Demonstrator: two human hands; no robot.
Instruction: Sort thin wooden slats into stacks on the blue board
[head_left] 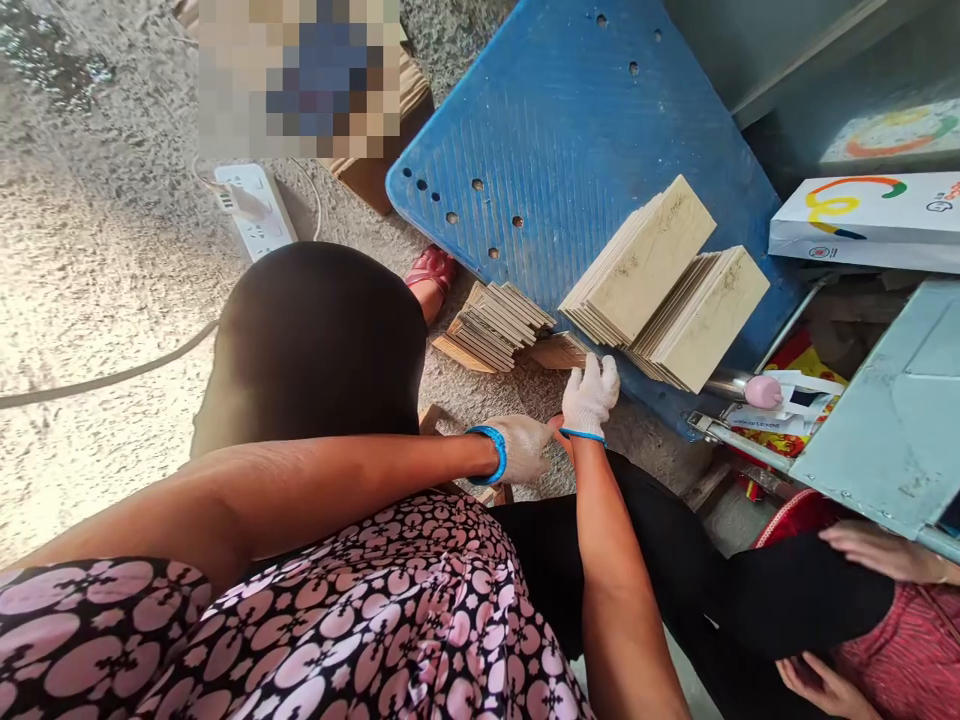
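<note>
Both my hands wear white gloves with blue cuffs. My right hand (591,394) is raised with its fingers apart and holds nothing. It is just in front of a flat brown wooden piece (559,351). My left hand (523,447) is curled at the right wrist, and its fingers pinch the right glove's cuff (582,434). Beyond the hands, a fanned stack of thin brown slats (495,325) lies on the floor. Two stacks of pale beige slats (646,258) (705,315) lean on a blue perforated board (562,120).
A dark rounded shape (319,340) sits left of my arms. A red sandal (431,268) and a white power strip (251,205) lie on the speckled floor. At right are a white printed box (862,215) and a grey panel (892,420). Another person's hands (885,550) are at lower right.
</note>
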